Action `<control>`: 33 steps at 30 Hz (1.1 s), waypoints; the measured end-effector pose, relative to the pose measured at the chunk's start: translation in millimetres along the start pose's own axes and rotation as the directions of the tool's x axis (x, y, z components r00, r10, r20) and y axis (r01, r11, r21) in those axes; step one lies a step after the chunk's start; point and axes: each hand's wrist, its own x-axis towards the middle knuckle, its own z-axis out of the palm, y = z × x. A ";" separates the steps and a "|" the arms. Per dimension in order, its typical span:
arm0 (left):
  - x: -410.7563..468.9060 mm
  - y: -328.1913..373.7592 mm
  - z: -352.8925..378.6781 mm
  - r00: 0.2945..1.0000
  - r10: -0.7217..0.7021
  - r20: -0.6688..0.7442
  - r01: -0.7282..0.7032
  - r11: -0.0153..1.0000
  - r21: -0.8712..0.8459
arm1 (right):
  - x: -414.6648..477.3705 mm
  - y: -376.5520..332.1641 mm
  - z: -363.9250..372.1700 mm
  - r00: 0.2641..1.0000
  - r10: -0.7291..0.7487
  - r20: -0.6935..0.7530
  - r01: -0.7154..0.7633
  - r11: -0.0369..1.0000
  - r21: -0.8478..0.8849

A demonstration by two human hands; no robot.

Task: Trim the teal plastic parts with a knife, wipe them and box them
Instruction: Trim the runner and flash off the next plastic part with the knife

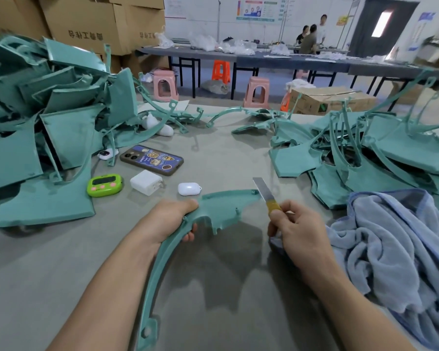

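Centrally, the left hand [174,221] has fingers and thumb curled round the teal part [223,206]. It grips the part where the flat winged section meets the long curved arm, which sweeps down toward the lower edge of the view and ends in a holed tab. The part casts its shadow on the grey table [213,153]. Opposite, the right hand [297,229] pinches the knife [265,192] by its yellow handle, with the bare blade slanting up and away at the part's far tip. Whether steel touches plastic cannot be told. A crumpled blue towel [390,249] lies just beside that hand. Beyond the part sit a white earbud case [189,189], a white charger [146,182], a green timer [105,185] and a phone [151,160]. Farther out rise a left heap [48,122] and a right heap [365,153] of teal parts, with cardboard boxes [86,21] behind the left one.
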 end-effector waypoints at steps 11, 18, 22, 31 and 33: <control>-3.3 2.0 1.8 1.000 -0.022 0.019 0.022 1.000 0.004 | 1.5 -2.9 -4.8 0.998 0.054 -0.024 -0.056 0.994 -0.096; -11.5 4.9 0.7 0.998 0.060 -0.001 -0.060 0.998 0.001 | 4.6 0.9 -9.2 0.988 0.120 -0.100 -0.103 0.981 0.163; -25.3 9.9 5.3 0.996 0.078 -0.047 -0.085 0.980 -0.182 | 6.3 3.0 -9.3 0.985 0.162 -0.066 -0.142 0.959 0.245; -46.8 16.7 7.3 0.955 0.257 0.146 -0.202 0.929 -0.310 | 5.3 1.8 -9.7 0.979 0.202 -0.031 -0.187 0.947 0.262; -49.4 18.4 9.0 0.951 0.268 0.153 -0.195 0.907 -0.372 | 5.5 0.9 -10.7 0.979 0.204 -0.031 -0.189 0.948 0.256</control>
